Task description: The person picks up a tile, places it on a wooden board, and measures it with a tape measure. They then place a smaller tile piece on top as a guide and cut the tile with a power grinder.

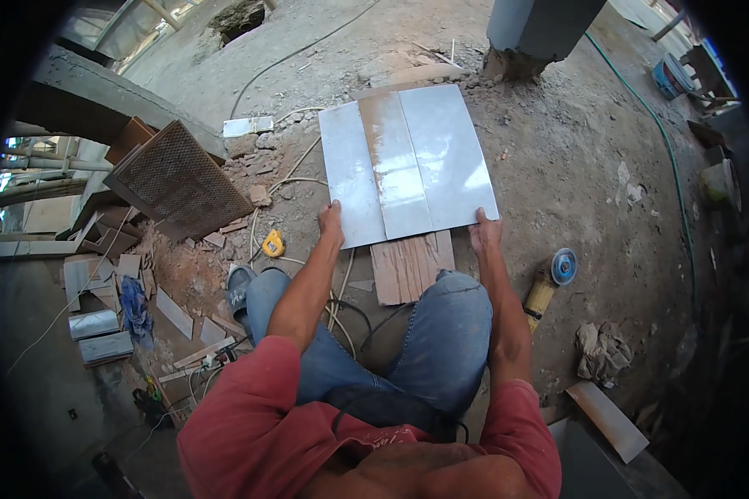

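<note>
Glossy pale grey tiles lie side by side in front of my knees: a left tile (345,175), a middle strip stained brown (380,133) and a right tile (449,150). My left hand (331,224) grips the near left corner of the left tile, fingers partly hidden at its edge. At the near right corner, my right hand (485,229) holds the right tile with the thumb on top. From under the near edge sticks out a streaked brown board (412,268).
An angle grinder (549,283) with a blue disc lies right of my knee. To the left are a yellow tape measure (273,243), cables, a stack of ridged brown tiles (183,181) and tile offcuts (96,324). A column (541,29) stands beyond the tiles.
</note>
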The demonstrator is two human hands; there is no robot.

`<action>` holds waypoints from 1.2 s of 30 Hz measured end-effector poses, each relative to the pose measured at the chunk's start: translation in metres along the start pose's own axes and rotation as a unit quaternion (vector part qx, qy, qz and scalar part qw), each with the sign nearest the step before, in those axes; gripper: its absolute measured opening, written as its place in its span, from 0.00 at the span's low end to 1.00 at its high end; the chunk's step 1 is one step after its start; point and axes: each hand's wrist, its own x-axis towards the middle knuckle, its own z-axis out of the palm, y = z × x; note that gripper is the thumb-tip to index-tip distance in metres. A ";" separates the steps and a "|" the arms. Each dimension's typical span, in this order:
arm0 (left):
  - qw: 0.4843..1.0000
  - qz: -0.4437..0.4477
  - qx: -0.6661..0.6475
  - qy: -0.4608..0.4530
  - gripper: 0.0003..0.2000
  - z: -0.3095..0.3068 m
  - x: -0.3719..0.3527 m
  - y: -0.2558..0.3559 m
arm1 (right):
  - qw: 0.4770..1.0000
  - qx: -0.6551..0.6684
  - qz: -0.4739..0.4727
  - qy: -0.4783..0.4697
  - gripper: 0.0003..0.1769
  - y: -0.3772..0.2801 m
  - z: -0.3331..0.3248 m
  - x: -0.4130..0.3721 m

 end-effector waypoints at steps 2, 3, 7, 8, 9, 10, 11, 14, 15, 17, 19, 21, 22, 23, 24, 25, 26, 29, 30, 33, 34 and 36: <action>1.000 0.010 -0.003 0.004 0.11 0.000 0.010 -0.001 | 1.000 -0.011 0.011 0.005 0.20 -0.003 0.010 0.000; 1.000 0.017 -0.004 0.006 0.11 -0.001 0.013 -0.003 | 1.000 -0.026 0.013 0.009 0.19 -0.004 0.012 -0.001; 0.999 0.005 0.032 -0.009 0.14 -0.006 0.022 -0.002 | 0.993 -0.109 0.033 -0.007 0.21 -0.015 0.014 -0.014; 0.998 0.009 0.060 0.001 0.16 -0.007 0.023 0.000 | 0.994 -0.107 0.037 -0.003 0.21 -0.016 0.015 -0.019; 0.996 0.009 0.090 0.011 0.18 -0.011 0.020 -0.003 | 0.991 -0.128 0.036 -0.014 0.23 -0.019 0.014 -0.025; 0.995 0.004 0.096 0.008 0.18 -0.010 0.010 0.002 | 0.988 -0.148 0.033 -0.023 0.24 -0.021 0.012 -0.028; 0.967 0.101 0.223 0.064 0.22 -0.008 0.001 0.007 | 0.988 -0.146 0.034 -0.046 0.28 -0.022 0.009 -0.032; 0.881 0.285 0.376 0.039 0.28 0.004 -0.041 0.025 | 0.950 -0.311 -0.024 0.009 0.31 -0.017 -0.005 -0.057; 0.836 0.376 0.397 -0.031 0.31 0.006 -0.056 0.027 | 0.852 -0.474 -0.217 0.044 0.27 0.002 -0.021 -0.055; 0.800 0.386 0.442 -0.122 0.34 0.020 -0.078 0.026 | 0.788 -0.535 -0.302 -0.031 0.23 -0.003 -0.015 -0.070; 0.753 0.392 0.482 -0.216 0.38 0.027 -0.089 0.018 | 0.710 -0.573 -0.385 -0.141 0.13 -0.002 -0.002 -0.087; 0.667 0.389 0.589 -0.240 0.43 0.032 -0.093 0.011 | 0.699 -0.586 -0.378 -0.157 0.13 0.014 0.005 -0.086; 0.661 0.391 0.589 -0.249 0.43 0.034 -0.092 0.008 | 0.686 -0.598 -0.373 -0.179 0.12 0.019 0.008 -0.085; 0.659 0.385 0.597 -0.247 0.43 0.034 -0.090 0.006 | 0.689 -0.598 -0.371 -0.171 0.12 0.023 0.012 -0.084; 0.657 0.379 0.605 -0.243 0.44 0.034 -0.088 0.004 | 0.661 -0.631 -0.373 -0.163 0.13 0.026 0.016 -0.084; 0.656 0.390 0.599 -0.244 0.44 0.033 -0.085 0.003 | 0.632 -0.661 -0.374 -0.155 0.14 0.028 0.019 -0.084; 0.652 0.390 0.601 -0.250 0.44 0.033 -0.083 0.001 | 0.635 -0.661 -0.371 -0.149 0.14 0.029 0.020 -0.085; 0.638 0.399 0.608 -0.255 0.44 0.032 -0.084 -0.001 | 0.646 -0.656 -0.369 -0.127 0.13 0.031 0.021 -0.087; 0.636 0.407 0.605 -0.252 0.44 0.032 -0.083 -0.002 | 0.657 -0.643 -0.374 -0.124 0.12 0.032 0.021 -0.086; 0.636 0.414 0.600 -0.252 0.43 0.030 -0.081 -0.004 | 0.669 -0.625 -0.383 -0.118 0.12 0.034 0.022 -0.086; 0.638 0.414 0.597 -0.257 0.43 0.030 -0.080 -0.003 | 0.670 -0.624 -0.386 -0.113 0.12 0.034 0.025 -0.086; 0.633 0.417 0.601 -0.255 0.43 0.029 -0.079 -0.002 | 0.665 -0.630 -0.383 -0.120 0.11 0.034 0.026 -0.086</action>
